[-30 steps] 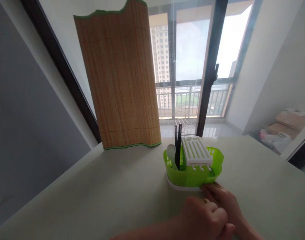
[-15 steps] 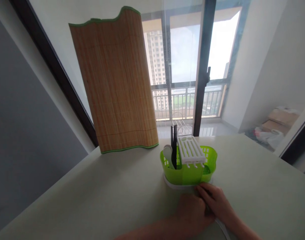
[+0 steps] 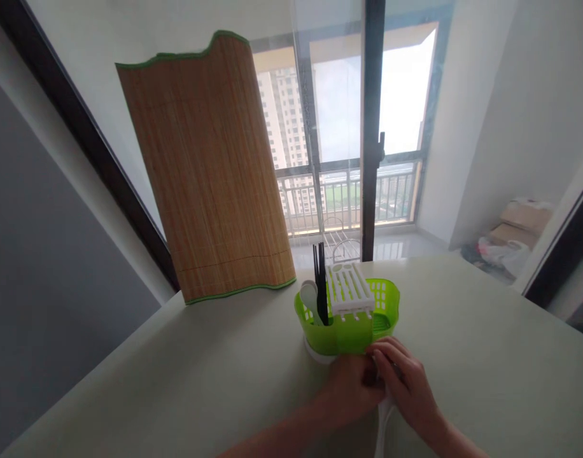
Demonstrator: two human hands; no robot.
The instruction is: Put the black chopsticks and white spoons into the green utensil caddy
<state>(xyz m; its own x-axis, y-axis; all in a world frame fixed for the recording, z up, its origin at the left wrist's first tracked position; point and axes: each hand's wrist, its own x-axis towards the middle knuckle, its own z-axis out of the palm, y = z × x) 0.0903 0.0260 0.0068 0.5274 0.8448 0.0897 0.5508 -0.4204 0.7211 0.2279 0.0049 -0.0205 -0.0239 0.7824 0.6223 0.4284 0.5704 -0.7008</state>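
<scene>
A bright green utensil basket [image 3: 353, 340] with a white base stands on the table. My right hand [image 3: 408, 381] is at its front right, fingers bent and pinched close to the rim. A white long-handled utensil [image 3: 383, 423] comes out from under this hand towards me; its other end is hidden by my hands. My left hand [image 3: 351, 385] is closed in front of the basket, touching or nearly touching my right fingers; what it grips is hidden. In the basket's left side stand black chopsticks [image 3: 320, 286] and a pale spoon [image 3: 310, 299]. A white slotted rack [image 3: 351, 287] with small hooks sits over its middle.
A bamboo mat [image 3: 203, 172] with green edging leans upright at the back left of the pale table [image 3: 177, 375]. Behind the table is a glass window with a dark frame [image 3: 372, 127]. Boxes and bags [image 3: 511, 238] lie beyond, at the right.
The view has turned slightly right, so the scene sits further left. The white handle has swung left and more of it shows between my hands. Both hands stay close together at the basket's front.
</scene>
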